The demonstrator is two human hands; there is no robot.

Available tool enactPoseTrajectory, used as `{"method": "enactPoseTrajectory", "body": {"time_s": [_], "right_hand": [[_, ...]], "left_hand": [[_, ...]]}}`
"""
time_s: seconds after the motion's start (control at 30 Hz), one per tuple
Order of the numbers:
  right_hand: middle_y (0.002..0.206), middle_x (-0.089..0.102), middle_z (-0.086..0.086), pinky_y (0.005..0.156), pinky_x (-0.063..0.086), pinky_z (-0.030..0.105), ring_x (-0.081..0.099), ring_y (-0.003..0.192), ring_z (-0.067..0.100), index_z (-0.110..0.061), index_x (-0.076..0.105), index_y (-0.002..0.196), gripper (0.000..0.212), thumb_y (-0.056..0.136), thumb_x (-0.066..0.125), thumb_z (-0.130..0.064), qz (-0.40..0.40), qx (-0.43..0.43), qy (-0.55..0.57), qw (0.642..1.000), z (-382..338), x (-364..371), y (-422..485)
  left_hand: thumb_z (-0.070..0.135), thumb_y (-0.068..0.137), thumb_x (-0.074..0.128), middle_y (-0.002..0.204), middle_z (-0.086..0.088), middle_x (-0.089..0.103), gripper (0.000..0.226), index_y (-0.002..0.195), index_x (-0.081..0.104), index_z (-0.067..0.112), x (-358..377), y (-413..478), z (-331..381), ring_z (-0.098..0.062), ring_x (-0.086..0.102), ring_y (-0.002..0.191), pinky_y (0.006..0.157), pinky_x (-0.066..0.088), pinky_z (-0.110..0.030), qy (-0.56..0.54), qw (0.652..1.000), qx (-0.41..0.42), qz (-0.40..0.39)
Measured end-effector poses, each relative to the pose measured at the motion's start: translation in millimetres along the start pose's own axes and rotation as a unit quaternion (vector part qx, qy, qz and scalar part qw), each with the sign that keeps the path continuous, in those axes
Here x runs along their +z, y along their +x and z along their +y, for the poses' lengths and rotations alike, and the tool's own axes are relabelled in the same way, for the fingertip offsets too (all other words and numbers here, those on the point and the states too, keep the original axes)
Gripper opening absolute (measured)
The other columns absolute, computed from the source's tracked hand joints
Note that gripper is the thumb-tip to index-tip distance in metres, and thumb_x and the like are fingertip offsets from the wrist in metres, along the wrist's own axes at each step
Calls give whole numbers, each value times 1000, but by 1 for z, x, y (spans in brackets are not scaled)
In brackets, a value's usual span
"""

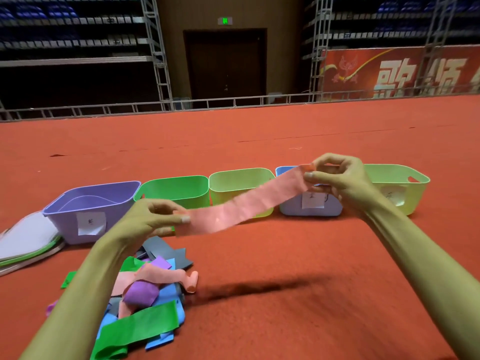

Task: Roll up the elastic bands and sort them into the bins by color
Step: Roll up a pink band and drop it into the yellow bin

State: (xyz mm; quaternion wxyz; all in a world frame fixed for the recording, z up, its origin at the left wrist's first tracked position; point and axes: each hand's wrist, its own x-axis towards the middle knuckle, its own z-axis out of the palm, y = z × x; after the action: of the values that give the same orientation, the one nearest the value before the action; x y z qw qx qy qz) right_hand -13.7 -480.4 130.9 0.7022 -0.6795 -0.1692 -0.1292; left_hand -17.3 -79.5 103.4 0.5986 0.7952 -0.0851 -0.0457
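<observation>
**Q:** Pink band (246, 201): where does it lie, and along which axis?

**A:** It is held in the air between both hands, in front of the row of bins (176, 190). Its long axis runs from 8 o'clock to 2 o'clock.

**Q:** Grip?

**A:** Left hand (153, 216) pinches the 8 o'clock end between thumb and fingers. Right hand (340, 178) pinches the 2 o'clock end, fingertips curled over its edge.

**Q:** Pose, and likely start of the roll?

**A:** Both forearms reach forward, the right one farther and higher. Rolling probably begins at the right-hand end and travels toward 8 o'clock.
</observation>
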Motion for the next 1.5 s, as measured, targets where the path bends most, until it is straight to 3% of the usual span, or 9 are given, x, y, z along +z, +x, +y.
{"method": "enactPoseTrajectory", "body": {"time_s": [0.1, 0.2, 0.33, 0.47, 0.73, 0.9, 1.13, 1.27, 1.5], "right_hand": [[86, 73, 22, 72, 58, 34, 67, 78, 26, -5, 72, 83, 13, 77, 82, -1, -67, -42, -33, 996, -19, 28, 6], [81, 74, 17, 72, 54, 36, 67, 77, 23, -3, 74, 86, 10, 83, 77, 6, -126, -69, -93, 985, -31, 60, 13], [84, 78, 16, 75, 56, 38, 71, 79, 20, -2, 80, 91, 11, 82, 81, 3, -151, -71, -119, 979, -33, 73, 16], [84, 73, 31, 67, 53, 36, 65, 75, 21, 0, 80, 93, 14, 80, 84, -5, -131, -60, -114, 983, -30, 67, 10], [101, 74, 31, 76, 62, 38, 71, 89, 31, 2, 76, 94, 25, 73, 79, -11, -43, 4, 101, 994, -15, 69, -2], [74, 75, 10, 54, 57, 24, 68, 61, 13, -7, 79, 98, 16, 83, 74, -2, -4, -9, 91, 996, -12, 81, -8], [78, 76, 13, 61, 59, 29, 70, 70, 19, -9, 82, 90, 23, 84, 69, 9, -6, -49, 103, 993, -21, 88, -8], [81, 77, 15, 65, 59, 33, 69, 74, 24, -11, 83, 86, 20, 78, 67, -2, 9, -80, 75, 994, -22, 90, -9], [87, 79, 17, 68, 61, 35, 73, 79, 26, -11, 83, 86, 25, 79, 60, -3, 4, -101, 36, 994, -20, 88, -12]], "left_hand": [[29, 52, 101, 111, 3, 78, 65, 112, 77, 20, 20, -9, 19, -13, 70, 109, 103, 53, -37, 107, 989, 42, -96], [21, 69, 92, 120, 3, 75, 61, 126, 70, 23, 58, -11, 41, -11, 67, 118, 99, 55, -32, 71, 984, 135, -90], [17, 83, 78, 111, -7, 78, 33, 115, 75, 10, 99, -6, 63, -14, 72, 105, 90, 55, -24, -29, 972, 233, -35], [29, 76, 81, 90, -17, 77, 21, 90, 81, 13, 113, 6, 65, -16, 64, 80, 78, 51, -35, -87, 968, 233, 20], [20, 77, 79, 85, -12, 71, 22, 92, 76, 3, 121, 19, 71, -20, 61, 80, 76, 54, -33, -196, 963, 182, 29], [-1, 89, 71, 93, -13, 78, 16, 99, 79, 8, 121, 17, 72, -19, 68, 82, 71, 57, -30, -193, 962, 185, 51], [-4, 82, 72, 81, -13, 75, 21, 91, 83, 11, 116, 10, 84, -19, 67, 70, 61, 58, -26, -263, 951, 164, 18], [19, 72, 84, 61, 2, 59, 8, 75, 80, 12, 119, 7, 91, -10, 58, 55, 59, 55, -22, -274, 950, 147, -7], [18, 67, 81, 81, -10, 78, 29, 91, 79, 3, 118, 9, 89, -11, 71, 68, 66, 60, -23, -221, 965, 142, 23]]}}
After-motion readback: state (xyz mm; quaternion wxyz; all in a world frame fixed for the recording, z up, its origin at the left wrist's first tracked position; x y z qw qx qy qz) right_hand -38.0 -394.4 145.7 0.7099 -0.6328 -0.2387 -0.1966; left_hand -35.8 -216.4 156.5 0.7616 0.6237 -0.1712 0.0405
